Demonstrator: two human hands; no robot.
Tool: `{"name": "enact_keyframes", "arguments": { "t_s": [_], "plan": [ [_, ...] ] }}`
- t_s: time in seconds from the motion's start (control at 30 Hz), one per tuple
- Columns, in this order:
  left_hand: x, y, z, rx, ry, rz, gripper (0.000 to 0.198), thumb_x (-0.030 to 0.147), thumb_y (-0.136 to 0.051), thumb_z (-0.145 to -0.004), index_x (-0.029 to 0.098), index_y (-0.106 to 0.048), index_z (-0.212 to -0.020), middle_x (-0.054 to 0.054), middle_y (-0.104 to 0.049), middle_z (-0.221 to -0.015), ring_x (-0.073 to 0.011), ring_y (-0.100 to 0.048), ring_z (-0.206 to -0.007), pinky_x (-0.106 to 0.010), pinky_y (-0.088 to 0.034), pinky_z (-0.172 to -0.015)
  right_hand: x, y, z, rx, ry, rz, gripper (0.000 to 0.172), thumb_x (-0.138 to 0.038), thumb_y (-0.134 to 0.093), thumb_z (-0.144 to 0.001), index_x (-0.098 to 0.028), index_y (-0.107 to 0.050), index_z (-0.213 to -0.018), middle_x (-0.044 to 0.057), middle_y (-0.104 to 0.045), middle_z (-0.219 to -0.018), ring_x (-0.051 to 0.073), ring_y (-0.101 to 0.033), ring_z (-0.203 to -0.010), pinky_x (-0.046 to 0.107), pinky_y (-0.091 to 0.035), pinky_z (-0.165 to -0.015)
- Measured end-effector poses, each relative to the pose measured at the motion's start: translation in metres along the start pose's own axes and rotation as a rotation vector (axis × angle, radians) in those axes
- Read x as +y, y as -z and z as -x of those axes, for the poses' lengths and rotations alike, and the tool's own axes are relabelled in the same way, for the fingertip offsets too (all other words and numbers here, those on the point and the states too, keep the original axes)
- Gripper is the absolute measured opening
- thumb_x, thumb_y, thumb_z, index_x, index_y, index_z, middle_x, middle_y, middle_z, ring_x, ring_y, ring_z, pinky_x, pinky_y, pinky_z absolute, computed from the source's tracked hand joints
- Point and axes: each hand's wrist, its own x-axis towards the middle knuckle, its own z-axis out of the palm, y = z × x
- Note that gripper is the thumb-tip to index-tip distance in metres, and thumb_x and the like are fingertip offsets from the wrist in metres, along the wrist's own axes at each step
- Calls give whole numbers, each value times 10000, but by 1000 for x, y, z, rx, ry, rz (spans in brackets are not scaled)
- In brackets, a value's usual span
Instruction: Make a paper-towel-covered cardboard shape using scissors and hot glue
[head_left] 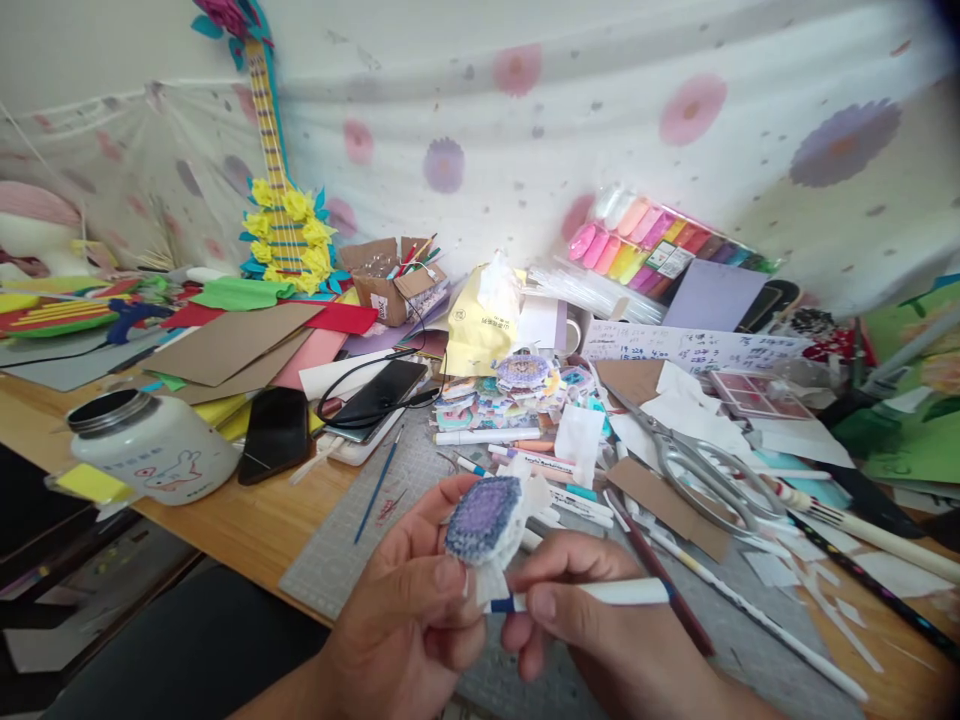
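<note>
Nearest, the right hand [592,628] has its thumb and fingers closed around a white marker [626,592], whose dark blue end points toward the left hand [409,585]; whether a cap covers that end is hard to tell. The left hand pinches a small purple-and-blue piece [484,518] between thumb and fingers, tilted above the cutting mat [330,560]. The piece looks well along: its face already carries a purple middle and a blue-grey border. Its side and the ragged scraps around it are pale, so any colouring there appears not yet done, though nothing shows whether it is wanted. The marker's end lies just beside a pale strip under the piece; contact cannot be made out.

Beyond the hands, several other markers [581,507] lie loose on the mat, with the large scissors [675,460] to the right, clear of both hands. Farther back, a stack of patterned pieces [466,408] bears a purple round piece [523,370] on top, which seems finished on its visible face. Behind that stands a yellow packet [476,330], and at the back a flower-trimmed ukulele [291,235] leans by the curtain [442,80]
</note>
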Motion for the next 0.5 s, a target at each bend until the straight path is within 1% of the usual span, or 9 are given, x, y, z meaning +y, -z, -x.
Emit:
{"name": "enact_keyframes", "arguments": {
  "t_s": [0.07,0.17,0.2,0.23,0.3,0.37,0.4,0.47,0.5],
  "plan": [
    [6,4,-1,18,-16,35,446,262,-758,-588,241,-619,-1012,87,-322,-539,-31,-148,-447,-151,-120,-391,-9,5,-1,50,36,16,170,-284,-792,-681,-145,-698,-710,44,-726,-586,112,-627,-459,197,-482,-453],
    [18,13,-4,110,-145,54,419,208,-729,-626,247,-604,-1024,108,-239,-502,-36,-159,-433,-145,-133,-391,-31,15,-7,229,138,5,185,-291,-802,-645,-154,-679,-638,11,-685,-503,75,-555,-381,167,-426,-415],
    [21,16,-6,138,-186,13,427,199,-721,-637,251,-591,-1041,111,-257,-495,-37,-181,-428,-147,-146,-391,-37,19,-9,271,157,0,187,-293,-800,-636,-156,-673,-630,5,-672,-489,71,-535,-373,170,-419,-415],
    [23,19,-7,157,-211,-64,447,186,-717,-639,251,-576,-1058,110,-312,-498,-34,-208,-422,-150,-162,-394,-42,21,-11,292,167,3,183,-291,-796,-627,-159,-669,-626,-1,-656,-472,71,-513,-366,177,-413,-411],
    [22,23,-9,169,-215,-273,481,164,-717,-630,240,-550,-1073,89,-466,-553,-31,-301,-430,-155,-223,-417,-48,25,-13,296,195,6,165,-274,-777,-618,-163,-654,-616,-9,-625,-446,72,-472,-362,186,-390,-401],
    [18,26,-10,123,-165,-468,495,159,-716,-622,233,-523,-1072,54,-581,-634,-60,-436,-494,-176,-309,-481,-49,25,-12,281,248,-2,145,-247,-748,-622,-173,-627,-597,-20,-594,-429,72,-436,-365,191,-362,-396],
    [16,27,-10,78,-120,-539,493,168,-711,-628,234,-510,-1073,39,-613,-667,-88,-492,-545,-196,-343,-520,-49,25,-12,275,280,-8,145,-239,-731,-634,-178,-609,-585,-28,-576,-421,72,-420,-367,192,-350,-397],
    [13,29,-9,-27,-31,-630,484,182,-691,-645,245,-489,-1080,15,-652,-743,-136,-551,-632,-235,-379,-576,-48,25,-10,278,336,-4,148,-246,-702,-676,-191,-594,-591,-40,-554,-420,77,-415,-375,200,-353,-405],
    [13,30,-9,-69,-1,-660,477,183,-679,-653,251,-483,-1082,9,-659,-778,-146,-558,-653,-245,-381,-586,-49,24,-10,288,353,16,128,-259,-695,-701,-199,-611,-625,-40,-563,-438,84,-436,-389,204,-368,-414]
  ]
}}
